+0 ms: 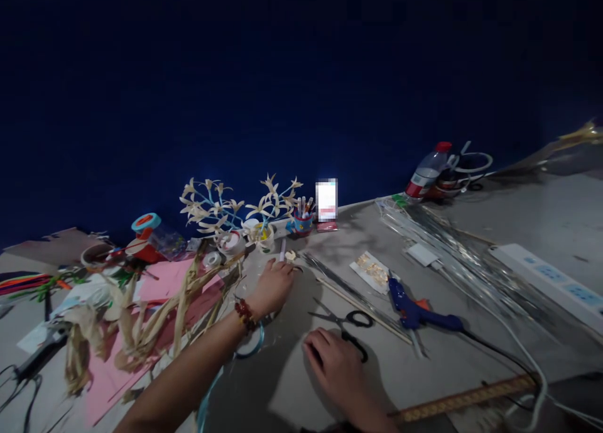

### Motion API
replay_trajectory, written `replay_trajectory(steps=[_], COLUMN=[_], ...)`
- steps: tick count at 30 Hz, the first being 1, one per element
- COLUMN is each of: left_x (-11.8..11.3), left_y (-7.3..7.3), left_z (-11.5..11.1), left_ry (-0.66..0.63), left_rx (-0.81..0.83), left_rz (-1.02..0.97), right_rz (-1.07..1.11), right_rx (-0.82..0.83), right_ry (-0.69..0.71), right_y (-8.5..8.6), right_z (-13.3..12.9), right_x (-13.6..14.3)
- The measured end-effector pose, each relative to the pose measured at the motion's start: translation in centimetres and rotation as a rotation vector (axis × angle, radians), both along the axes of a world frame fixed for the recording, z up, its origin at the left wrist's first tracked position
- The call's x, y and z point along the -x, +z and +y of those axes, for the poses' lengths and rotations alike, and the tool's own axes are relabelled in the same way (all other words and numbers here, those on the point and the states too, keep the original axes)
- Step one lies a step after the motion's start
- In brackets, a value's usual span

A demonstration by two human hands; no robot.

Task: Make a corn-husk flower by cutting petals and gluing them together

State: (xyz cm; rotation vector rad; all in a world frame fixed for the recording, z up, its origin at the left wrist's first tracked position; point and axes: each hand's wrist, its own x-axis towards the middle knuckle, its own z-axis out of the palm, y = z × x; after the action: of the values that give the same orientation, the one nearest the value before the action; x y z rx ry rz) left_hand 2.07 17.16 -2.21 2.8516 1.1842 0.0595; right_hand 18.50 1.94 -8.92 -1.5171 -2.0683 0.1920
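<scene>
At the bench's (452,367) far middle, just beyond the left hand (274,288), whose grip I cannot tell, a small cream petal-like piece (291,255) looks light and fragile, best pinched by its edge, while the right hand (336,365) lies apart, loosely open beside scissors (340,321).

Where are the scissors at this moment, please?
In the head view, the scissors lie on the table a little right of centre, just beyond the right hand, with the blue glue gun to their right.
</scene>
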Motion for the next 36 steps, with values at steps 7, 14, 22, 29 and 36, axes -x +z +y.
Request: replay_trajectory(steps=[7,14,22,29,36], left_x=[1.2,-0.8,-0.8,-0.9,-1.5], left_y=[1.1,0.5,-0.5,-0.7,-1.0], left_z=[0.3,2.9,3.9,3.8,3.9], left_ry=[0.009,0.064,0.097,0.093,0.113], left_rx=[0.047,0.02,-0.004,-0.015,-0.04], left_rz=[-0.001,0.042,0.056,0.052,0.058], right_rz=[0.011,0.006,0.008,0.029,0.017], right_rx=[0.015,0.06,0.082,0.02,-0.015], right_ry=[0.008,0.013,0.018,0.003,0.022], right_y=[0.0,0.3,0.5,0.3,-0.2], right_z=[0.1,0.1,0.1,0.2,0.3], right_x=[-0.1,-0.1,-0.2,-0.1,-0.4])
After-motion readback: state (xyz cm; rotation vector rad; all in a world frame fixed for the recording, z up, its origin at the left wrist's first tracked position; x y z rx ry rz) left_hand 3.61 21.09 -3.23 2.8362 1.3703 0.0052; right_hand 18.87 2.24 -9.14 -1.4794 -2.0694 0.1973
